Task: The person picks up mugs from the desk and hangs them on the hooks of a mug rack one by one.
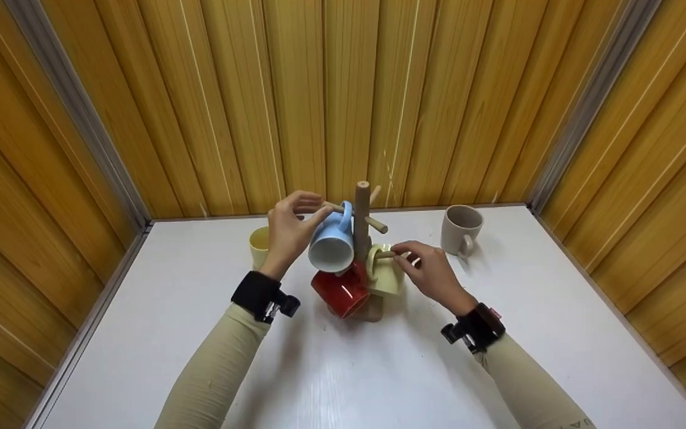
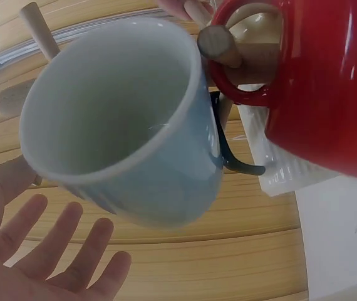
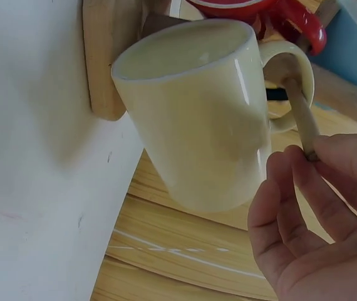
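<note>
While the head view bunches its fingers [image 1: 304, 195], the left wrist view shows left hand [image 2: 37, 258] loosely spread, no grip visible, light-blue ceramic mug [image 2: 166, 188] beside it; right hand [image 3: 329, 251] pinching round wooden peg [image 3: 302, 118], pale-yellow ceramic mug [image 3: 203, 125] alongside.

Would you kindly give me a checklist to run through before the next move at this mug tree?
1. Blue mug hung by its handle: ok, looped over an upper peg.
2. Red mug hung by its handle: ok.
3. Pale yellow mug hung by its handle: ok, the wooden peg runs through it.
4. Right grip clear of that wooden peg: not ok, it pinches the tip.
5. Left grip clear of the blue mug's peg: cannot tell, the thumb's contact is hidden.
6. Gray mug on the mug tree: not ok, it stands upright on the white table.
</note>
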Demonstrator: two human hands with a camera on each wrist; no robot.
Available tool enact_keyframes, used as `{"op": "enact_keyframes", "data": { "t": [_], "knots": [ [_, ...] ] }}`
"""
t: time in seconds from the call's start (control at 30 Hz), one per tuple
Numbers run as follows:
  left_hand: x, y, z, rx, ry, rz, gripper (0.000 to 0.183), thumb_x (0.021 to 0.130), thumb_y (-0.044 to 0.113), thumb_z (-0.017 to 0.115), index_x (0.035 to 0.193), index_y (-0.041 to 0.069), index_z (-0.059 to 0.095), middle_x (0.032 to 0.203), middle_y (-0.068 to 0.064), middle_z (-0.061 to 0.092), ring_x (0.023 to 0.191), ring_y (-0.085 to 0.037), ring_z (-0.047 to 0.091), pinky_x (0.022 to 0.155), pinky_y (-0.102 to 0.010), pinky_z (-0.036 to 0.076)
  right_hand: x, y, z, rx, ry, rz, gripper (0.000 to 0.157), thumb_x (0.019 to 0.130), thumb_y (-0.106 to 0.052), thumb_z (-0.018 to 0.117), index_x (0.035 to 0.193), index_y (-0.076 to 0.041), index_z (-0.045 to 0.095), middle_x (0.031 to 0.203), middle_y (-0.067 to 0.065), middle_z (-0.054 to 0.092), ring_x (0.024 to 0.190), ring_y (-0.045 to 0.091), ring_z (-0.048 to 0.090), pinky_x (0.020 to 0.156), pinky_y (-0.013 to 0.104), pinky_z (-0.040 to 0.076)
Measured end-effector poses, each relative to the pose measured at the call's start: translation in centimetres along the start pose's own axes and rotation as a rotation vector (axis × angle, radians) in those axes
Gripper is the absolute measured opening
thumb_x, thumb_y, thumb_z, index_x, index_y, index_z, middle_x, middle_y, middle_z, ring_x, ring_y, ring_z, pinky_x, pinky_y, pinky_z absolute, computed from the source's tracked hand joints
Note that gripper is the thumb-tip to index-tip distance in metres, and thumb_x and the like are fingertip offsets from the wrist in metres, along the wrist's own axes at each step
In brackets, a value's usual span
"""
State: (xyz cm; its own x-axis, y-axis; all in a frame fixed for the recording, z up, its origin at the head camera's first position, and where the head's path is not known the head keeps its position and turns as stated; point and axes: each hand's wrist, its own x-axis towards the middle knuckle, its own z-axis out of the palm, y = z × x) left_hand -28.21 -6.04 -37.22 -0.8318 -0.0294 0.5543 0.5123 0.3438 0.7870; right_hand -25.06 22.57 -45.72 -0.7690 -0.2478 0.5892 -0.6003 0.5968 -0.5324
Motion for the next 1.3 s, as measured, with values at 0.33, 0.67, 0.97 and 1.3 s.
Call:
{"op": "enact_keyframes", "data": {
  "t": [0.33,0.67,0.97,1.3],
  "knots": [
    [0.6,0.0,0.2,0.054,0.037,-0.071,0.022,0.085,0.021,0.086,0.099,0.005,0.081,0.095,-0.008,0.079,0.086,-0.023,0.076,0.077,-0.038,0.06,-1.5,-1.9,0.9,0.028,0.024,-0.031,0.014,0.094,-0.004,0.074,0.107,-0.003,0.076,0.099,0.005,0.076,0.079,0.021,0.072,0.061,0.027,0.057],
    [1.2,-0.2,0.3,0.072,0.034,-0.095,0.02,0.087,0.023,0.085,0.098,0.007,0.082,0.094,-0.007,0.079,0.084,-0.022,0.076,0.076,-0.036,0.061,-2.4,-3.4,2.4,0.027,0.059,-0.084,0.012,0.093,-0.002,0.074,0.105,-0.002,0.075,0.093,0.006,0.075,0.071,0.015,0.068,0.058,0.024,0.056],
    [1.2,-0.2,0.5,0.059,0.043,-0.071,0.017,0.088,0.019,0.084,0.098,0.005,0.081,0.092,-0.009,0.079,0.083,-0.022,0.076,0.075,-0.037,0.061,-2.6,-4.0,2.4,0.028,0.073,-0.081,0.011,0.093,-0.003,0.074,0.104,-0.004,0.076,0.094,0.005,0.075,0.071,0.012,0.067,0.058,0.026,0.056],
    [1.0,-0.4,0.3,0.057,0.026,-0.073,0.017,0.091,0.02,0.081,0.101,0.006,0.08,0.098,-0.009,0.079,0.088,-0.023,0.075,0.08,-0.037,0.06,-2.4,-4.1,2.3,0.023,0.033,-0.074,0.011,0.095,-0.005,0.072,0.105,-0.005,0.076,0.092,0.002,0.075,0.07,0.01,0.065,0.059,0.026,0.055]
  ]
}}
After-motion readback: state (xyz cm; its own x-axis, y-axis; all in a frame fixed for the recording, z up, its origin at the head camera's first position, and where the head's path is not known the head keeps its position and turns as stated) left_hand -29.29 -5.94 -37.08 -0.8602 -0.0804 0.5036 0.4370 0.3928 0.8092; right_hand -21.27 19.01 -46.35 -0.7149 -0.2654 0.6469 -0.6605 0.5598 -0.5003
